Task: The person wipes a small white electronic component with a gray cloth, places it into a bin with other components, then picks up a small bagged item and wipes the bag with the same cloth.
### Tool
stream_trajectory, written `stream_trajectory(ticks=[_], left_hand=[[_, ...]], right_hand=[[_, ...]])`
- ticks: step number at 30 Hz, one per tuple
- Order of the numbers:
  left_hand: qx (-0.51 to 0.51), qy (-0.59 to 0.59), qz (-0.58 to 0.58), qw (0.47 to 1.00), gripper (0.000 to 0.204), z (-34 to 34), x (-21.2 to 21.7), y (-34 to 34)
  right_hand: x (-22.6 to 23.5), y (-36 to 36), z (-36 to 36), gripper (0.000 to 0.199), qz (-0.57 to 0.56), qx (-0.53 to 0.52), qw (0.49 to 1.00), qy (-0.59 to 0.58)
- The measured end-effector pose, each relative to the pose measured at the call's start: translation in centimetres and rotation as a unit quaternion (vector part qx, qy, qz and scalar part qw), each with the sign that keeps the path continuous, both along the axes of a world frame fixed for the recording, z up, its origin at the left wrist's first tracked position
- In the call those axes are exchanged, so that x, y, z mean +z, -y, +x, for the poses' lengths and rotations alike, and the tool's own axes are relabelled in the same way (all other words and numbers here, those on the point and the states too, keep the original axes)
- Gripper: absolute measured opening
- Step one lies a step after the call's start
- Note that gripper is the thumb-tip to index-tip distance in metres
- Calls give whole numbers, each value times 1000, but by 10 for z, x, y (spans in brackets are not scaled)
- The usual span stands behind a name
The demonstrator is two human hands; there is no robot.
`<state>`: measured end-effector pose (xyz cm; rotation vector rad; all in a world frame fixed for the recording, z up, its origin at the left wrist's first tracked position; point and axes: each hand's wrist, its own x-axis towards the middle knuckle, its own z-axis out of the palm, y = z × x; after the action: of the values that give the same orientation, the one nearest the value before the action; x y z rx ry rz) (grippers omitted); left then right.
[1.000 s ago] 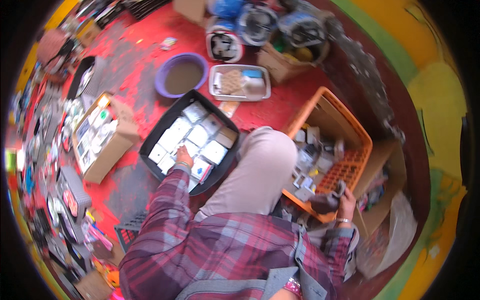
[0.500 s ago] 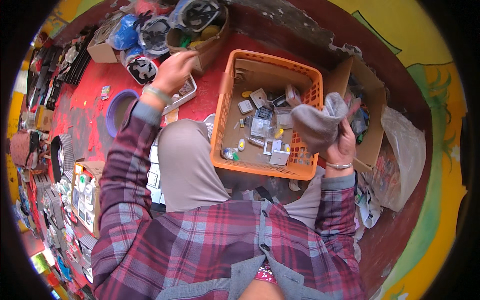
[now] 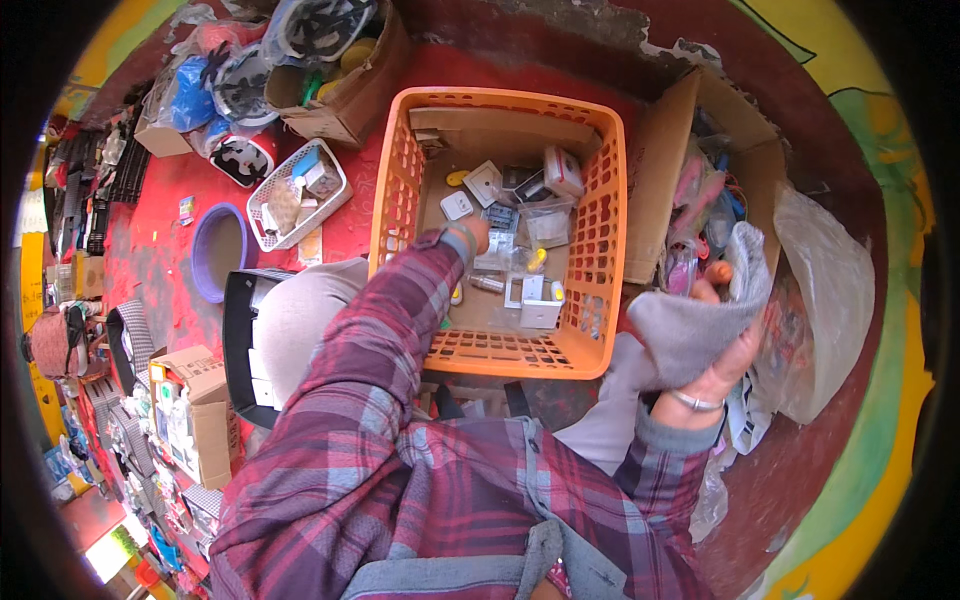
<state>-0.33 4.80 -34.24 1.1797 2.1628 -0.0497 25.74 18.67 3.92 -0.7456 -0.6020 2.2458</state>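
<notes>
An orange plastic basket [image 3: 500,362] stands before me with a piece of cardboard lining it. My left hand [image 3: 480,236] reaches down into it, close to a small white box [image 3: 457,206] and several clear plastic packs [image 3: 505,250]. The sleeve and wrist hide most of that hand's fingers. To the right of the basket, my right hand [image 3: 735,365] grips a grey cloth [image 3: 690,328], perhaps a sock or cap. Its fingertips show past the folded cloth. White cubes [image 3: 541,310] and yellow-tipped pieces lie near the basket's front right.
An open cardboard box [image 3: 655,190] with mixed goods stands at the right, beside a clear plastic bag [image 3: 820,310]. Left of the basket are a white tray [image 3: 300,232], a purple basin [image 3: 197,265] and a black-edged box [image 3: 238,345]. Bagged helmets [image 3: 320,30] sit at far left.
My left hand has swung right and down from above the white tray into the basket. My right hand has moved outward to the right with the grey cloth.
</notes>
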Motion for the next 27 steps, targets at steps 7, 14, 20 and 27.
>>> stream_trajectory(ticks=[7, 14, 20, 27], left_hand=[[83, -3, 51, 995, 64, 28, -28, 13], [98, -22, -38, 994, 47, 26, -19, -8], [83, -8, 15, 996, 22, 75, 27, 8], [83, -21, 317, 945, 18, 57, 47, 32]], right_hand=[[-20, -3, 22, 34, -122, 70, 987, -78], [-26, -6, 23, 22, -113, 22, 993, -9], [-26, -2, 17, 30, -75, 57, 992, -79], [-25, -1, 27, 38, 9, 49, 996, -73]])
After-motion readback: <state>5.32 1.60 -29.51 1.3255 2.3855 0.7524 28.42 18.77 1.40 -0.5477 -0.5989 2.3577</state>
